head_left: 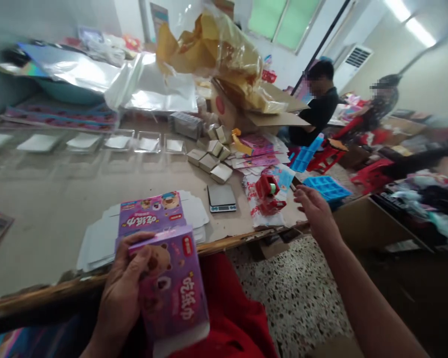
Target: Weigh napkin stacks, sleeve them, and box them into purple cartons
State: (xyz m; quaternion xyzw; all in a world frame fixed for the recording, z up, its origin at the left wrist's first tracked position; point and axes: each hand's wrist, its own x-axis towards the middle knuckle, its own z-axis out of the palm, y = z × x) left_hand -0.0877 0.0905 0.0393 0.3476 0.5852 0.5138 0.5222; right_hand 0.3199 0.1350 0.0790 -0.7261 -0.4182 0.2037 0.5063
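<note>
My left hand (pixel 125 288) is closed around a purple printed cardboard box (pixel 175 293), thumb on its front face, above my lap. Just behind it on the table lies a flat purple printed carton (pixel 149 211) on a stack of white-backed card sheets (pixel 97 238). My right hand (pixel 315 211) reaches out over the table's right edge. Its fingers are stretched forward and slightly apart, and I see nothing held in them. Nearest to that hand is a red tape dispenser (pixel 269 196), standing on a white and red plastic bag (pixel 261 223). A small digital scale (pixel 221 198) lies further left.
Several small cardboard boxes (pixel 211 159) are heaped behind the scale. Clear trays with white sheets (pixel 118 142) line the table's back. An open carton (pixel 235 107) holds yellow wrapping. Blue divided baskets (pixel 326 190) stand at right; two people (pixel 317 104) are beyond.
</note>
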